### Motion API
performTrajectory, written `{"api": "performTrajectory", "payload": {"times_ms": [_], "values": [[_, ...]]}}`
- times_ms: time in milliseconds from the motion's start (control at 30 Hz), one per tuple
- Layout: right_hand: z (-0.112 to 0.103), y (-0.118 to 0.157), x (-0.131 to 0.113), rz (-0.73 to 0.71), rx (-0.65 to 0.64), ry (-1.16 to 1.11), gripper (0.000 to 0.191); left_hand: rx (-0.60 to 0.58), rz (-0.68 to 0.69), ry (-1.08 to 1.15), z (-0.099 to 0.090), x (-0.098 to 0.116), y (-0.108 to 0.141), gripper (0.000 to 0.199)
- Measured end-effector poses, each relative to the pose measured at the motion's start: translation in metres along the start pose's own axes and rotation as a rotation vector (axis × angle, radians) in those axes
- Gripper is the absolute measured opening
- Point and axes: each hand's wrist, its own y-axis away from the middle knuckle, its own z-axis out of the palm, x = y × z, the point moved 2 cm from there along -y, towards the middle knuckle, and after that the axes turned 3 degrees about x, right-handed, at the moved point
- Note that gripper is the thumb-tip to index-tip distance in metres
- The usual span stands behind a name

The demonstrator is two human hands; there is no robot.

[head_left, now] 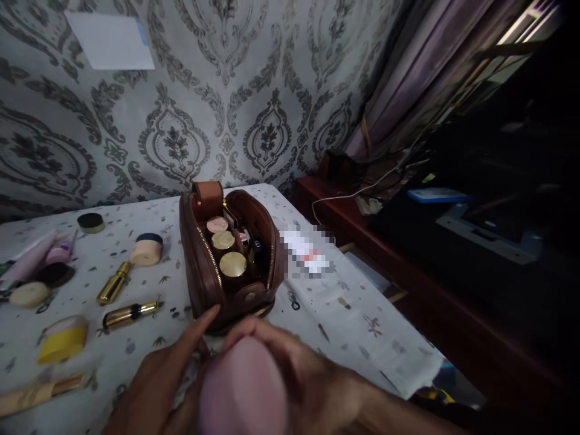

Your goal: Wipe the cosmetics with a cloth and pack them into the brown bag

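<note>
A pink rounded item [244,386], smooth and blurred, is close to the camera at the bottom; its exact kind cannot be made out. My right hand [317,377] wraps round its far and right side. On its left side my left hand [156,374] is closed against it, with the index finger stretched toward the front of a brown leather makeup bag [199,266]; some left fingers are hidden behind the item. The bag stands unzipped just beyond both hands. Inside it are several round-lidded containers, including a gold lid [233,264], and a black case [257,246].
Left of the bag lie a gold lipstick tube [115,283], a gold-and-black tube [131,314], a navy-lidded jar [147,249], a yellow-based container [63,339] and a pink tube [31,258]. The patterned cloth [335,314] ends at right, beside a dark wooden desk [330,199].
</note>
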Motion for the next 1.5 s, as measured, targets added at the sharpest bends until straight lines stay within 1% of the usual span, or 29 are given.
{"api": "performTrajectory", "payload": {"times_ms": [67, 133, 200, 300, 333, 400, 467, 533, 633, 700, 767, 833, 900, 967, 1000, 1067, 1133, 1200, 1267, 1333, 1367, 1433, 1500], "values": [[-0.003, 0.015, -0.025, -0.126, 0.088, 0.017, 0.083, -0.045, 0.081, -0.012, 0.003, 0.014, -0.011, 0.057], [-0.003, 0.028, -0.048, -0.227, 0.189, 0.073, 0.077, -0.095, 0.152, 0.034, 0.006, 0.025, -0.023, 0.066], [-0.002, 0.037, -0.065, -0.287, 0.265, 0.14, 0.071, -0.105, 0.203, 0.084, 0.008, 0.034, -0.033, 0.069], [-0.002, 0.043, -0.084, -0.371, 0.399, 0.247, 0.065, -0.069, 0.221, 0.107, 0.01, 0.044, -0.043, 0.065], [-0.002, 0.044, -0.089, -0.402, 0.445, 0.301, 0.064, -0.054, 0.219, 0.118, 0.01, 0.046, -0.044, 0.061], [-0.002, 0.042, -0.099, -0.457, 0.494, 0.43, 0.063, -0.058, 0.207, 0.16, 0.011, 0.047, -0.045, 0.05], [0.0, 0.035, -0.109, -0.482, 0.496, 0.573, 0.059, -0.077, 0.221, 0.203, 0.013, 0.044, -0.043, 0.044], [0.004, 0.025, -0.118, -0.498, 0.464, 0.729, 0.052, -0.097, 0.245, 0.223, 0.017, 0.039, -0.039, 0.047], [0.012, 0.007, -0.128, -0.546, 0.394, 1.024, 0.044, -0.059, 0.285, 0.243, 0.023, 0.032, -0.033, 0.052], [0.017, -0.005, -0.13, -0.581, 0.334, 1.216, 0.046, -0.035, 0.297, 0.269, 0.026, 0.029, -0.03, 0.056], [0.021, -0.015, -0.13, -0.599, 0.303, 1.39, 0.046, -0.031, 0.31, 0.291, 0.028, 0.028, -0.029, 0.059], [0.024, -0.021, -0.129, -0.61, 0.281, 1.552, 0.043, -0.024, 0.337, 0.299, 0.027, 0.029, -0.029, 0.059], [0.027, -0.025, -0.128, -0.6, 0.243, 1.667, 0.039, -0.011, 0.36, 0.28, 0.025, 0.03, -0.029, 0.057], [0.028, -0.027, -0.129, -0.578, 0.221, 1.715, 0.037, -0.005, 0.356, 0.232, 0.024, 0.032, -0.029, 0.053], [0.028, -0.027, -0.13, -0.558, 0.23, 1.711, 0.037, -0.006, 0.351, 0.203, 0.023, 0.032, -0.029, 0.051], [0.027, -0.026, -0.133, -0.511, 0.277, 1.659, 0.038, -0.009, 0.35, 0.143, 0.024, 0.031, -0.029, 0.046], [0.025, -0.024, -0.137, -0.477, 0.332, 1.587, 0.039, 0.023, 0.389, 0.069, 0.025, 0.03, -0.028, 0.043], [0.023, -0.023, -0.139, -0.478, 0.371, 1.525, 0.039, 0.105, 0.455, -0.101, 0.024, 0.03, -0.027, 0.042], [0.021, -0.023, -0.14, -0.501, 0.394, 1.477, 0.044, 0.147, 0.535, -0.327, 0.023, 0.031, -0.026, 0.044], [0.018, -0.024, -0.139, -0.517, 0.404, 1.451, 0.054, 0.115, 0.582, -0.505, 0.019, 0.035, -0.026, 0.049], [0.016, -0.025, -0.139, -0.52, 0.403, 1.452, 0.057, 0.087, 0.595, -0.554, 0.017, 0.037, -0.026, 0.051], [0.014, -0.027, -0.137, -0.516, 0.39, 1.478, 0.057, 0.057, 0.618, -0.617, 0.012, 0.043, -0.028, 0.054], [0.014, -0.029, -0.138, -0.513, 0.371, 1.515, 0.05, 0.03, 0.653, -0.676, 0.008, 0.047, -0.031, 0.053]]}}
